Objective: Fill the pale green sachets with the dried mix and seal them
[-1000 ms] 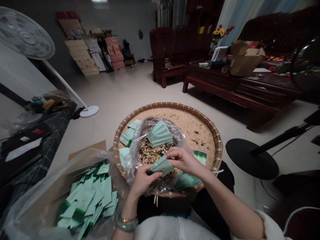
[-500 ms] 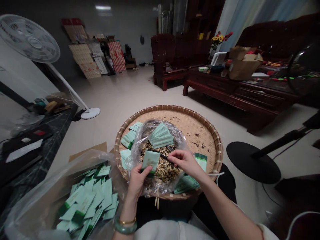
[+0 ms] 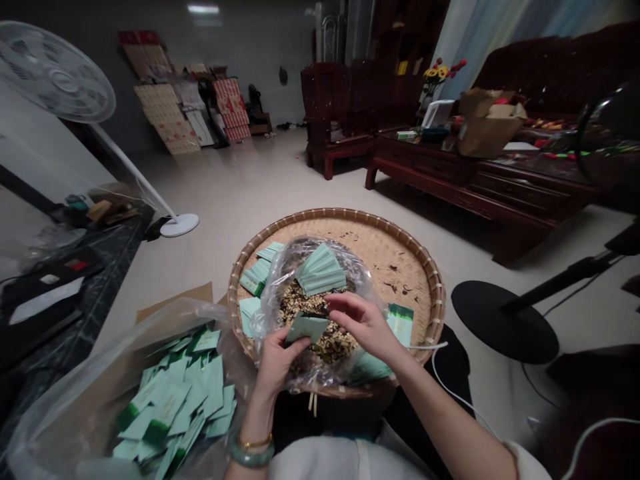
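Observation:
My left hand (image 3: 277, 360) pinches a pale green paper packet (image 3: 309, 329) between thumb and fingers, tilted over a clear plastic bag (image 3: 270, 303). A thin dark stick-like tool (image 3: 320, 314) lies along the packet's upper edge, its far part hidden. The fingers of my right hand (image 3: 357, 321) are closed around its near end. Inside the bag is a loose mix of dried flakes (image 3: 337, 343), with a fanned stack of green packets (image 3: 321, 270) on top. The bag sits in a round woven bamboo tray (image 3: 415, 267) at my lap.
More packets lie in the tray at left (image 3: 256, 275) and right (image 3: 400, 323). A large plastic bag full of green packets (image 3: 183, 393) stands at lower left. A white fan (image 3: 180, 225) stands beyond, a black stand base (image 3: 505, 320) at right, a wooden table (image 3: 450, 167) behind.
The packet in my left hand has tipped, so its face looks shorter. My right hand has moved slightly left and up with the dark tool, closer to the packet's upper edge.

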Available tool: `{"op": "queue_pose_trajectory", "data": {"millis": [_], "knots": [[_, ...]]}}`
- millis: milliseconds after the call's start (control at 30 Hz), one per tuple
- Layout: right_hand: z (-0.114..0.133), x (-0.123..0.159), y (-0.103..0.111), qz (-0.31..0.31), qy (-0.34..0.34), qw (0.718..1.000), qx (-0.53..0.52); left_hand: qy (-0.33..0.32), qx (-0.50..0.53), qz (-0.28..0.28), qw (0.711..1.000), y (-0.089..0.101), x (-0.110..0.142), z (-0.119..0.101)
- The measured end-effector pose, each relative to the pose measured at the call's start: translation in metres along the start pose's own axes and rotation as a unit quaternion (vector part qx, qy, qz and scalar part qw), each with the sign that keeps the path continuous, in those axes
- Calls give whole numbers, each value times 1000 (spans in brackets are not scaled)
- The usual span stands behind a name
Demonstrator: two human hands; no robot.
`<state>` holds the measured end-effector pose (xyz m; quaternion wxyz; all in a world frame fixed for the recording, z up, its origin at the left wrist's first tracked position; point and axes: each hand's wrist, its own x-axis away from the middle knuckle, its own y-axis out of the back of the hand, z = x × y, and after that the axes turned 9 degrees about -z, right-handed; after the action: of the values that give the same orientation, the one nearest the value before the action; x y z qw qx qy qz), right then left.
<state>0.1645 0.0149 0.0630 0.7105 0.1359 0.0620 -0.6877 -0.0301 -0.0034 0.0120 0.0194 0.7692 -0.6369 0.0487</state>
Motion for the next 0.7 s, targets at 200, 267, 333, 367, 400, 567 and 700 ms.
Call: {"op": "queue_pose_trajectory", "data": {"millis": [200, 267, 333, 367, 400, 567, 700], "knots": [[9, -9, -2, -21, 25, 999, 32, -2, -33, 15, 999, -1, 3, -6], [12, -11, 0, -27, 56, 997, 54, -1, -43, 17, 999, -1, 3, -6], [15, -13, 2, -8, 102, 990, 95, -1, -50, 17, 999, -1, 2, -6], [17, -14, 3, 7, 127, 984, 122, -1, -51, 19, 999, -2, 2, -6], [18, -15, 3, 20, 149, 977, 150, -2, -49, 22, 999, -2, 1, -6], [23, -15, 2, 41, 185, 955, 229, 4, -31, 27, 999, -4, 1, -5], [24, -13, 5, 98, 195, 952, 216, 12, -15, 9, 1000, -4, 0, -2]]}}
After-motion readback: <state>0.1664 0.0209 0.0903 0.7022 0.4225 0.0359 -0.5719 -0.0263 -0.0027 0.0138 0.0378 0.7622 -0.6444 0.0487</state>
